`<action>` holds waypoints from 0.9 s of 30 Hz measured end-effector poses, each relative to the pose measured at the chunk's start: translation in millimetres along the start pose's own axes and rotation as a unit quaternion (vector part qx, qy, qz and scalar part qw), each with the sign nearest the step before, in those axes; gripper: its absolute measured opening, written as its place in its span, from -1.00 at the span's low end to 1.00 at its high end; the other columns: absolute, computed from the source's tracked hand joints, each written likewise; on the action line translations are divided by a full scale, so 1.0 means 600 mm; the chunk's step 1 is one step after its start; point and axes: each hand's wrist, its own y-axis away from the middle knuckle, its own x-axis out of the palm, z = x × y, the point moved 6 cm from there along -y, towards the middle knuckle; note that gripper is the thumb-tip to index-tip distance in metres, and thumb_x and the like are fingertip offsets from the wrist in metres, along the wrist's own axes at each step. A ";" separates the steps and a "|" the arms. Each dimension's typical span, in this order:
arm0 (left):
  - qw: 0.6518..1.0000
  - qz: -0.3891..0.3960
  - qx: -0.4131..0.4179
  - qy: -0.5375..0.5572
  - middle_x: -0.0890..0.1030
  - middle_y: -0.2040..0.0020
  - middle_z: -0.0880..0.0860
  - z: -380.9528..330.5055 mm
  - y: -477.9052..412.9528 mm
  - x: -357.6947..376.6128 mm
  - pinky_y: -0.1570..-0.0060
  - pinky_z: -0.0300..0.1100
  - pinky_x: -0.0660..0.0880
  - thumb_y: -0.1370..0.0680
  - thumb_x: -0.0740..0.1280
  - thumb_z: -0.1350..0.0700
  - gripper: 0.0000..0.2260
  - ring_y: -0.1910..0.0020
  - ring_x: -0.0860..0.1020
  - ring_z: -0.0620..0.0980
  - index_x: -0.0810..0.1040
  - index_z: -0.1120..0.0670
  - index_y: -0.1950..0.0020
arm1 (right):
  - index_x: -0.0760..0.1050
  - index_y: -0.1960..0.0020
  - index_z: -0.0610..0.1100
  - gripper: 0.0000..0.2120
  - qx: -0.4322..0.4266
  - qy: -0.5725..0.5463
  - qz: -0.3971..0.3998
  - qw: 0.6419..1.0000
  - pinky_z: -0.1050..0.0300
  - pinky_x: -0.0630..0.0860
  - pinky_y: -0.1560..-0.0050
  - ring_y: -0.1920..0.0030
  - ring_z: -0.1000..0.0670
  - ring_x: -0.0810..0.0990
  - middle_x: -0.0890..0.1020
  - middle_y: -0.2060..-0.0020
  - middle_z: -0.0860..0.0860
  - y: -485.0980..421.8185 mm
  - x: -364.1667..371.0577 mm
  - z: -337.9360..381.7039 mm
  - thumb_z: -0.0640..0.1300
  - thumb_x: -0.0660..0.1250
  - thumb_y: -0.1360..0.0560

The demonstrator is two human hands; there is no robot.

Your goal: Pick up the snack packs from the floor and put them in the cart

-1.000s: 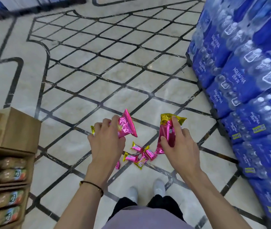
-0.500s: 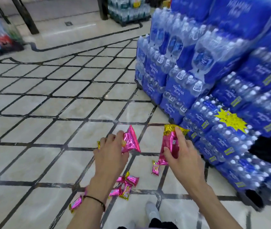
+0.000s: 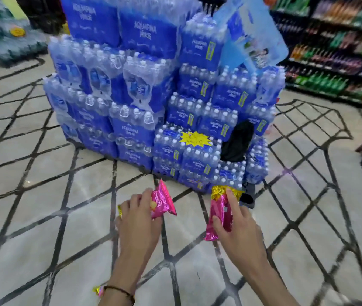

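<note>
A single wide-angle view from the person's head faces forward and down. The left hand [image 3: 138, 219] and right hand [image 3: 239, 226] lie near it at the bottom middle, over the tiled floor [image 3: 43, 217]. Farther off, the stack of water packs [image 3: 144, 89] fills the upper middle, with blurred shelves [image 3: 341, 51] top right.

AQUAFINA stands in white on the blue wrap of the water packs [image 3: 131, 133] stacked at twelve o'clock (clearest on the topmost ones). The yellow starburst tag [image 3: 194, 139] on that stack carries print too blurred to read.
</note>
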 end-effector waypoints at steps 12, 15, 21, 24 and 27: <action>0.957 0.105 0.270 0.029 0.46 -0.30 0.03 -0.449 0.211 0.198 -0.09 0.23 0.49 -0.43 0.48 0.02 -0.31 -0.28 0.36 0.14 0.32 -0.06 -0.53 | -0.18 -0.58 0.24 -0.27 0.243 0.025 -0.150 0.958 0.06 0.52 0.11 0.04 -0.05 0.56 0.45 -0.08 0.04 0.251 -0.253 -0.399 0.23 0.19 -0.58; 0.932 0.137 0.333 0.033 0.44 -0.33 0.03 -0.578 0.347 0.246 -0.15 0.21 0.46 -0.45 0.48 0.01 -0.30 -0.30 0.36 0.14 0.29 -0.07 -0.55 | -0.16 -0.59 0.23 -0.26 0.294 0.022 -0.188 0.937 0.07 0.52 0.11 0.06 -0.03 0.55 0.46 -0.08 0.03 0.362 -0.324 -0.514 0.21 0.21 -0.58; 0.875 0.224 0.422 0.079 0.48 -0.27 0.03 -0.767 0.604 0.337 -0.14 0.16 0.46 -0.43 0.47 0.06 -0.37 -0.24 0.39 0.15 0.35 -0.10 -0.47 | -0.16 -0.60 0.20 -0.26 0.379 0.029 -0.244 0.892 0.04 0.53 0.09 0.00 -0.05 0.55 0.48 -0.16 -0.01 0.569 -0.431 -0.709 0.21 0.20 -0.59; 0.846 0.263 0.456 0.084 0.47 -0.21 -0.02 -0.837 0.722 0.369 -0.08 0.15 0.48 -0.43 0.45 0.06 -0.40 -0.20 0.38 0.11 0.34 -0.15 -0.43 | -0.17 -0.57 0.23 -0.26 0.421 0.018 -0.273 0.865 0.02 0.58 0.08 0.00 -0.06 0.56 0.49 -0.12 -0.01 0.653 -0.469 -0.785 0.22 0.21 -0.57; 0.820 0.302 0.481 0.073 0.47 -0.28 -0.05 -0.898 0.810 0.405 -0.15 0.17 0.46 -0.45 0.45 0.03 -0.39 -0.25 0.37 0.09 0.31 -0.20 -0.45 | -0.17 -0.58 0.22 -0.27 0.450 0.011 -0.290 0.844 0.11 0.54 0.13 0.06 -0.01 0.54 0.46 -0.08 0.01 0.717 -0.496 -0.844 0.21 0.20 -0.58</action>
